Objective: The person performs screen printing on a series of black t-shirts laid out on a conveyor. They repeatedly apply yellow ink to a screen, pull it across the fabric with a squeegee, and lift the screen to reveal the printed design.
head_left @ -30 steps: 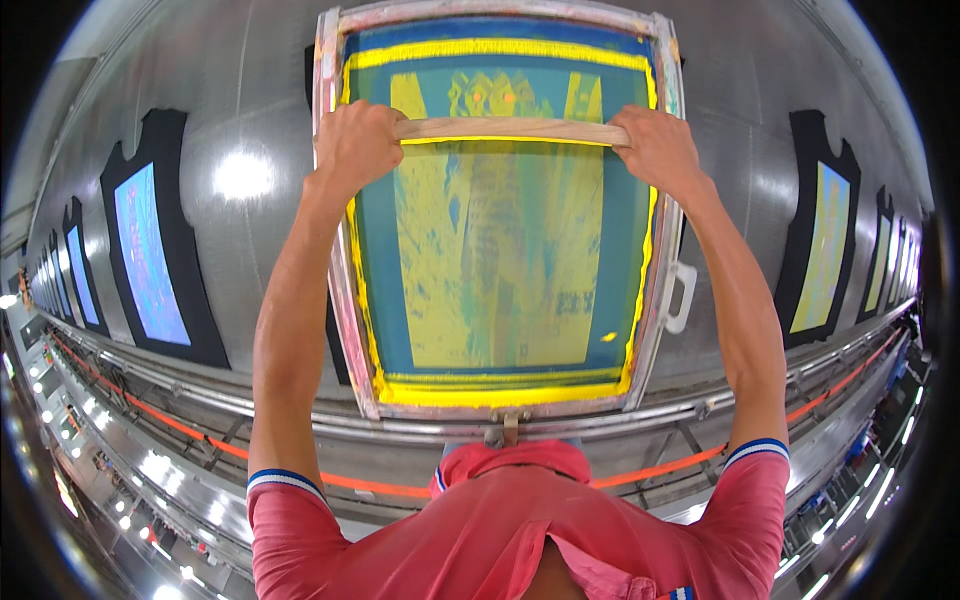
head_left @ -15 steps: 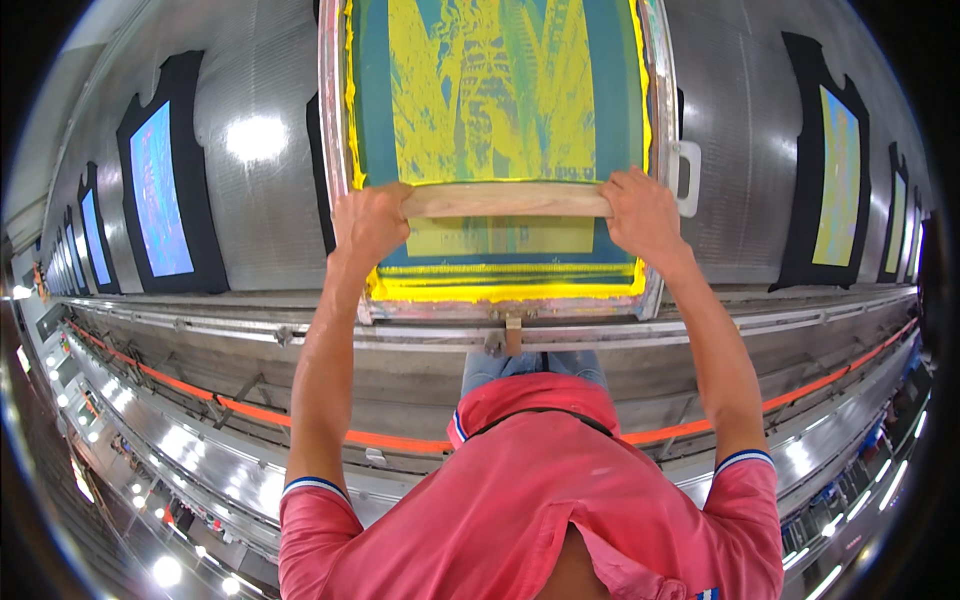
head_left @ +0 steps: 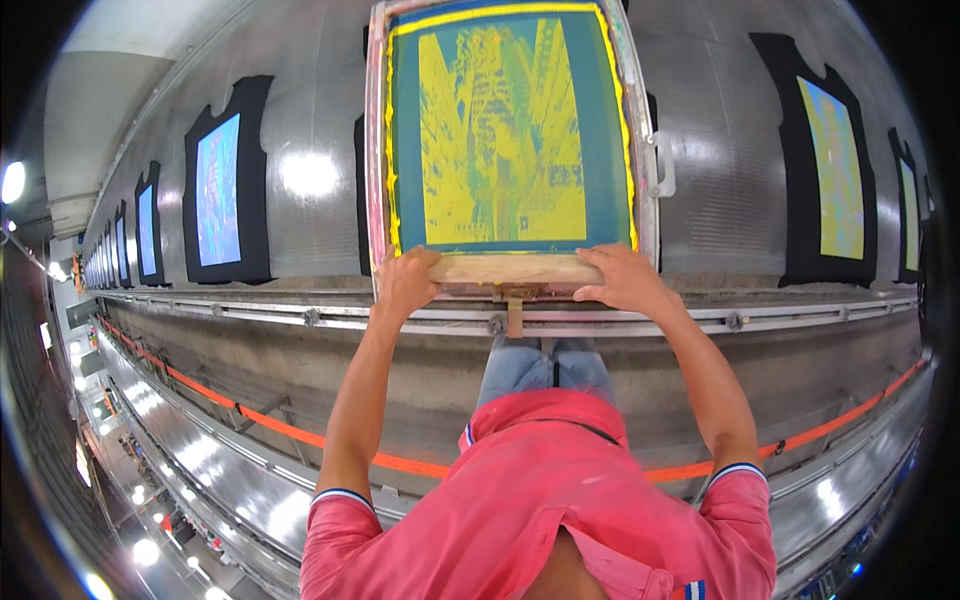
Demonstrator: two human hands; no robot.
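A screen-printing screen [head_left: 608, 150] lies in front of me, teal with a yellow-filled picture area [head_left: 500, 130]. Across its near end is a wooden-handled squeegee [head_left: 512, 268], its blade hidden underneath. My left hand [head_left: 407, 282] is closed round the left end of the handle. At the right end my right hand [head_left: 625, 277] grips it, fingers over the top and thumb on the near side. Thick yellow ink [head_left: 500, 15] lines the screen's far edge and both sides.
Black shirts with colourful prints lie along the metal table, one to the left [head_left: 218, 190] and another to the right [head_left: 835, 170]. A white handle [head_left: 664, 165] sticks out from the frame's right side. A metal rail [head_left: 420, 318] runs along the table's near edge, in front of my body.
Both hands have drawn the squeegee toward me, from the lower part of the picture area to the screen's near end. The view has shifted, showing the ink at the far edge.
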